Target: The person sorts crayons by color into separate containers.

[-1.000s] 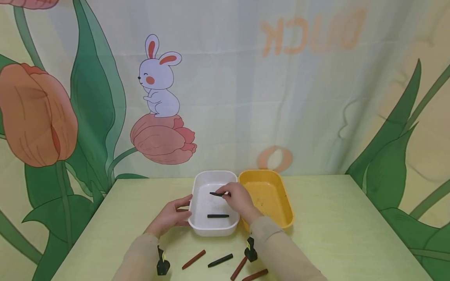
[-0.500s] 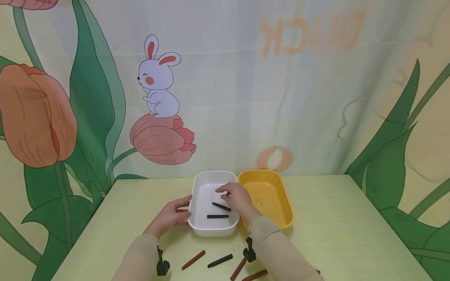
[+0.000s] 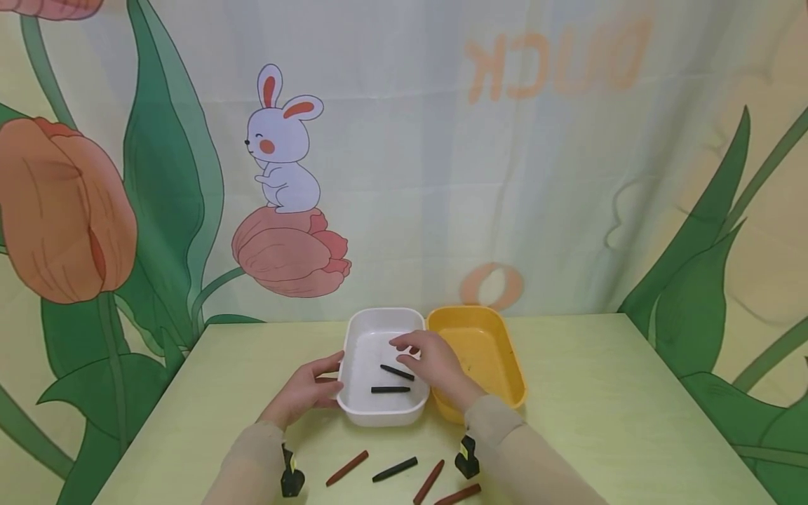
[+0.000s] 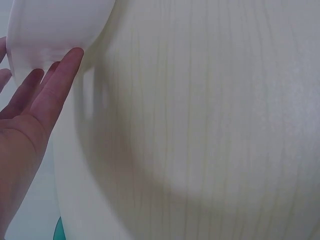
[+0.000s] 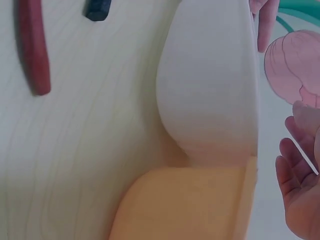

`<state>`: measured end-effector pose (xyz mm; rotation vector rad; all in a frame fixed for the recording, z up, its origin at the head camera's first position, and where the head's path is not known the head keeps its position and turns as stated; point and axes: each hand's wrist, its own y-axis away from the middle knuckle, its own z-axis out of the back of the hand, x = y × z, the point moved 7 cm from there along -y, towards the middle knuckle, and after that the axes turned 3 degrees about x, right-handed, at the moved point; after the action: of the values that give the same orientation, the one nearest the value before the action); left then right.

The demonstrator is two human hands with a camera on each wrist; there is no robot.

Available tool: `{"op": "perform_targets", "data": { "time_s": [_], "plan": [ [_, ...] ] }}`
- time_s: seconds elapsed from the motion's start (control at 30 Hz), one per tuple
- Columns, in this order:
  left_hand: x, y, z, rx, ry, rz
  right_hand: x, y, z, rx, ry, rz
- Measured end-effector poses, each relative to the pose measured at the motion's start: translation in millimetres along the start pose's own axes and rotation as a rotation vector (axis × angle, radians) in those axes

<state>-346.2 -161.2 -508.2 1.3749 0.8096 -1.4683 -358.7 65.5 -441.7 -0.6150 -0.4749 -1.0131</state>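
The white tray (image 3: 383, 419), probably light and fairly stiff, stood against the yellow tray (image 3: 489, 351), its left wall touched by the left hand's (image 3: 306, 388) extended fingers. The right hand (image 3: 433, 356), fingers parted and holding nothing, hung above it. On its floor lay two black crayons (image 3: 390, 390), seemingly light, smooth and brittle, best pinched around mid-length.

The crayon tray (image 3: 384, 419) sits on the table (image 3: 600, 393), two crayons (image 3: 390, 389) lying inside it, one behind the other! Immediately right of it, a second tray (image 3: 487, 351); behind it, the hanging cloth (image 3: 404, 210); before it, four loose crayons (image 3: 394, 469) spread from front-left to front-right!
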Motion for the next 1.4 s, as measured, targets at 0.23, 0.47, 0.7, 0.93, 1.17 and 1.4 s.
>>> {"op": "perform_targets", "data": {
  "time_s": [0.23,0.47,0.7,0.93,1.17,1.4],
  "plan": [
    [0.1,0.9,0.1,-0.011,-0.004,0.009,12.6,11.0,7.7,0.029,-0.006,0.059],
    [0.8,0.6,0.9,-0.012,0.0,0.014,28.9,23.4,11.2,0.054,-0.032,0.212],
    [0.6,0.4,1.1,-0.017,-0.007,0.018,40.8,38.3,12.3,0.057,-0.074,0.299],
    [0.5,0.5,0.1,-0.012,-0.002,0.018,44.6,54.0,11.8,0.025,-0.103,0.396],
    [0.1,0.9,-0.4,-0.002,0.009,0.013,42.8,68.4,5.1,0.016,-0.144,0.453],
    [-0.4,0.3,0.8,-0.015,-0.006,0.02,43.7,81.2,-1.4,0.028,-0.145,0.493]
  ]
}}
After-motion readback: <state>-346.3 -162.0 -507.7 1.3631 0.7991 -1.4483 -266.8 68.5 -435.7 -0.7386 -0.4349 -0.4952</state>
